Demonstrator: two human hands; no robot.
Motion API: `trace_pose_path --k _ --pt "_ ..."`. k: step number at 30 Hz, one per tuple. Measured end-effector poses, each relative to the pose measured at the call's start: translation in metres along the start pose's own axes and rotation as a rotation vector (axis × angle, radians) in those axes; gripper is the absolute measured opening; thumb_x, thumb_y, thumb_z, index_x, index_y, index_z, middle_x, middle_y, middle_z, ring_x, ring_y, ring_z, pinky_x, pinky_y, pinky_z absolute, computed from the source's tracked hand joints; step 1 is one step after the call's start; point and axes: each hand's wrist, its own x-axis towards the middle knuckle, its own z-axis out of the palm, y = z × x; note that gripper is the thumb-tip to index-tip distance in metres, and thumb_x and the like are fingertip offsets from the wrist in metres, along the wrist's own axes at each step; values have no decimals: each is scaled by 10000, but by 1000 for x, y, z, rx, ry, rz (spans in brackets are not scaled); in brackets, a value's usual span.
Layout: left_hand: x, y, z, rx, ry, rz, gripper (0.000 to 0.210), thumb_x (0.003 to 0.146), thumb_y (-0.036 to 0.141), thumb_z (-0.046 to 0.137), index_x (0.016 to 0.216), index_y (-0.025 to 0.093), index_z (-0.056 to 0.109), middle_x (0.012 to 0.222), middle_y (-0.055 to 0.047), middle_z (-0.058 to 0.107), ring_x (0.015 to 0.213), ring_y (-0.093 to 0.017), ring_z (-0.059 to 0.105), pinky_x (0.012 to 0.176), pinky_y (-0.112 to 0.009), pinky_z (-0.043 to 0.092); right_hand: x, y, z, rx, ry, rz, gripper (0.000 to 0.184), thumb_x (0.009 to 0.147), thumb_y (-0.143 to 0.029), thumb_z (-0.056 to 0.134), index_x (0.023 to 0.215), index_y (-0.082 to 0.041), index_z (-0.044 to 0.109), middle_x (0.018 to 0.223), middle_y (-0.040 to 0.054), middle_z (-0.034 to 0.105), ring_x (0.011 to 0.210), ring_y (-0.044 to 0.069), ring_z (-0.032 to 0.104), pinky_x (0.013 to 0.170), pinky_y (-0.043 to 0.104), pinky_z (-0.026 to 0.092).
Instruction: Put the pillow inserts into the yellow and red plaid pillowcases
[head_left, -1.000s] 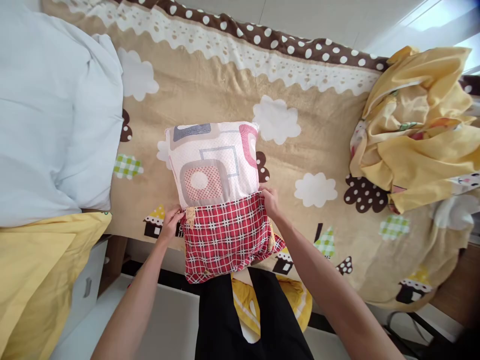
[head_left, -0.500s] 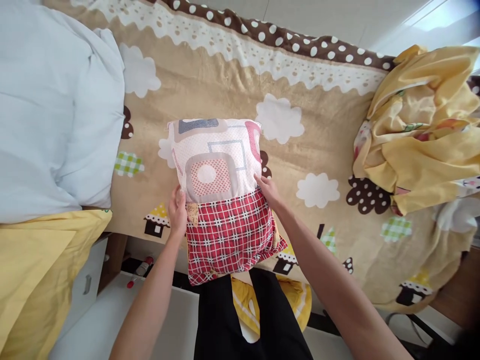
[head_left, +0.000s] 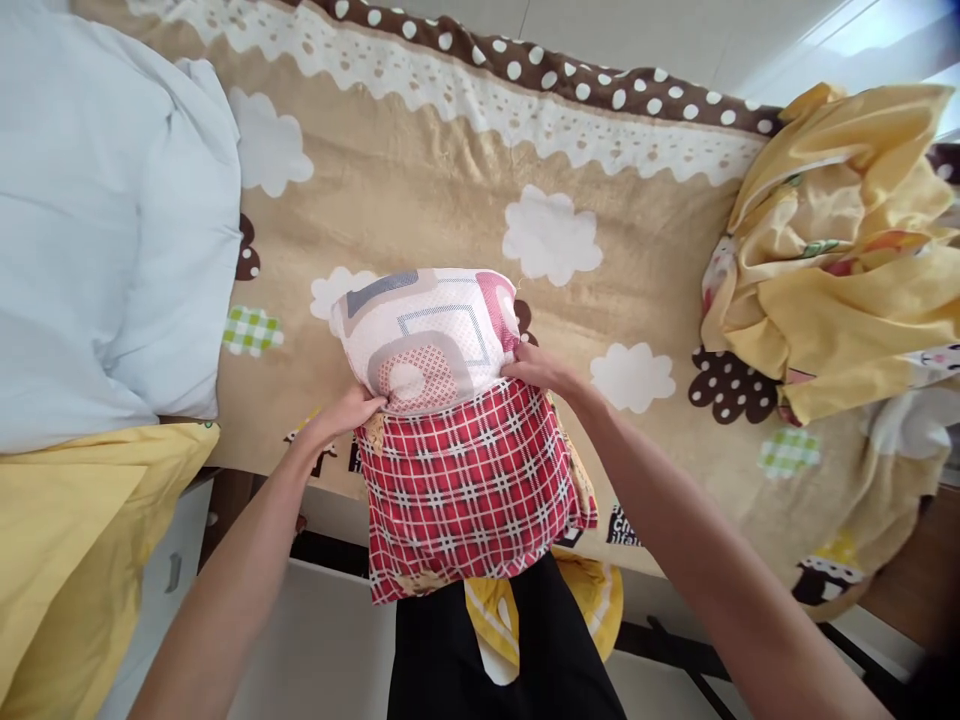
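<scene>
A small pillow (head_left: 457, 330), white with grey, pink and blue shapes, sits partly inside a red plaid pillowcase (head_left: 465, 490). The case covers its lower part, and its opening runs across the pillow's middle. My left hand (head_left: 349, 412) is closed on the left end of the case's opening, thumb on top and other fingers mostly hidden underneath. At the right end, my right hand (head_left: 534, 366) pinches the case's edge against the pillow. The pillow's upper part bulges and bends between both hands.
A beige bedspread (head_left: 420, 190) with clouds and houses covers the bed under the pillow. A white quilt (head_left: 112, 230) and yellow cloth (head_left: 67, 560) lie at left. Crumpled yellow fabric (head_left: 840, 260) is at right. A yellow round cushion (head_left: 600, 600) shows by my black-trousered legs (head_left: 435, 650).
Both hands have shifted from the sides onto the opening's edge and gripped it. The pillow's top has come nearer to me and curved, and the case's bottom has moved lower.
</scene>
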Motion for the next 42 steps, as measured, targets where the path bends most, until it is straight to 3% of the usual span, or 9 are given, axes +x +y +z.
trace_pose_path --k 3,6,8,12,17,23,30,35,42 --pt "-8 -6 5 48 103 -17 284 719 421 682 566 207 577 544 -19 607 560 -176 591 494 -257 436 -5 -6 -4 -2 55 48 409 713 -423 689 500 -224 402 493 -26 429 493 115 405 490 290 325" --pt "-12 -9 18 -101 358 55 352 843 534 565 968 220 664 1013 -66 722 913 -179 676 703 -251 523 -8 -1 4 236 270 102 465 816 -634 549 606 -222 499 583 3 508 557 142 482 527 296 397" --pt "-8 -8 29 -238 395 42 448 832 593 569 1084 233 655 1194 -80 686 1062 -191 658 796 -266 537 -4 6 14 425 382 153 502 828 -716 487 771 -232 610 698 32 606 650 178 568 581 312 472" --pt "4 -7 38 -335 272 -154 468 680 619 690 840 179 700 873 -81 741 846 -220 697 682 -296 542 6 15 30 662 299 164 412 799 -623 607 998 -273 697 902 43 711 828 219 659 728 357 555" --pt "-5 0 21 -311 75 -242 335 477 463 796 539 166 653 532 -39 644 525 -166 578 497 -269 436 -3 5 23 636 99 100 275 673 -492 743 702 -221 703 725 35 692 723 219 649 679 350 543" --pt "-19 30 2 -52 -86 -133 276 550 358 743 399 183 592 410 -11 549 410 -123 427 410 -246 273 -22 -19 -3 172 -35 -115 240 627 -371 711 518 -203 580 512 -11 528 556 137 477 518 274 359" --pt "-23 55 0 145 -199 -71 300 596 303 757 398 172 573 438 -19 548 437 -139 457 431 -249 296 -31 -37 -10 -332 -137 -178 323 568 -142 577 359 -201 338 383 -28 325 464 80 254 485 289 208" --pt "-49 76 -10 212 103 136 451 765 364 593 377 190 441 405 4 425 448 -112 352 447 -249 236 -60 -60 -20 -214 119 -161 210 707 -266 568 521 -176 604 490 4 504 507 111 412 502 277 284" --pt "-100 134 -10 135 342 355 318 860 408 505 659 182 603 608 -9 591 681 -185 541 585 -253 403 -97 -147 -78 -206 514 -430 346 871 -450 583 790 -127 677 626 -6 485 702 119 492 650 268 328"
